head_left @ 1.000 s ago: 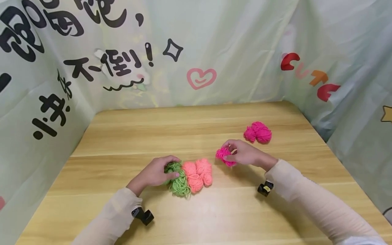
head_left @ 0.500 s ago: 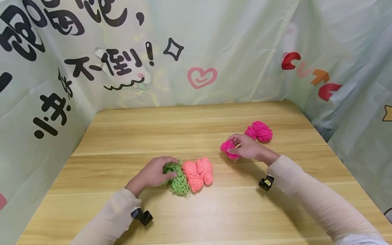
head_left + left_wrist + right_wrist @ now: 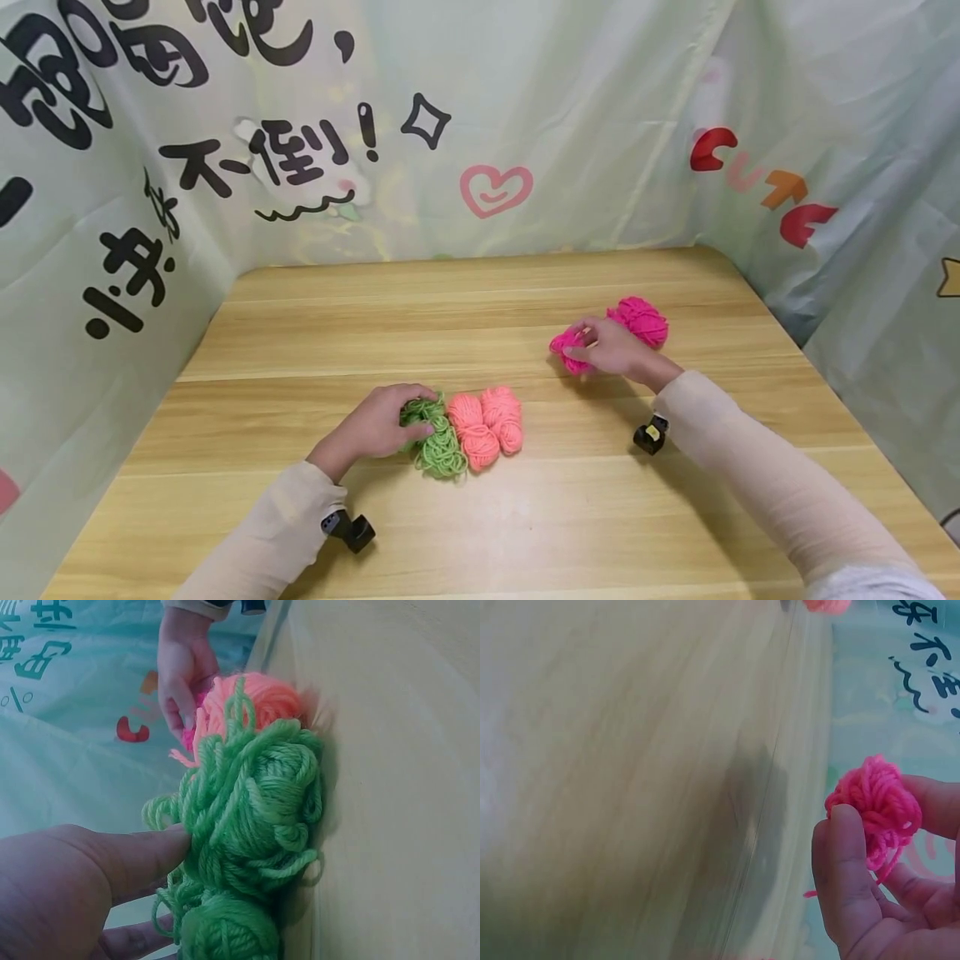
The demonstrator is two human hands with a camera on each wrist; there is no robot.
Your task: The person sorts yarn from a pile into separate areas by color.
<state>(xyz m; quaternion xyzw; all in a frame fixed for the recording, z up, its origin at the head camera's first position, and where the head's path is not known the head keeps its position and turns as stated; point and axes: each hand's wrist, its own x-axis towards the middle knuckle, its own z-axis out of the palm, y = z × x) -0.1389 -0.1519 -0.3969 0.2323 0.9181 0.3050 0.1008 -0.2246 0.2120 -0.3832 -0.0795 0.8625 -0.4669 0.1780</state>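
My left hand [image 3: 375, 423] has its thumb and fingers around a bundle of green yarn [image 3: 441, 450] on the table. In the left wrist view the thumb presses the side of the green yarn [image 3: 259, 806], which shows two lumps with loose loops. Coral yarn [image 3: 476, 442] lies against its right side. My right hand [image 3: 618, 348] pinches a small bunch of hot pink yarn [image 3: 577, 364] between thumb and fingers, raised off the table with its shadow below. In the right wrist view a loose end trails from this pink yarn [image 3: 876, 802].
Another hot pink ball of yarn [image 3: 642, 322] lies just behind my right hand, partly covered by it. The wooden table [image 3: 337, 325] is bordered at the back and sides by a printed curtain [image 3: 585, 133].
My right hand has carried the small pink yarn back and to the right, closer to the other pink ball, which it now partly overlaps. My left hand has stayed at the green yarn.
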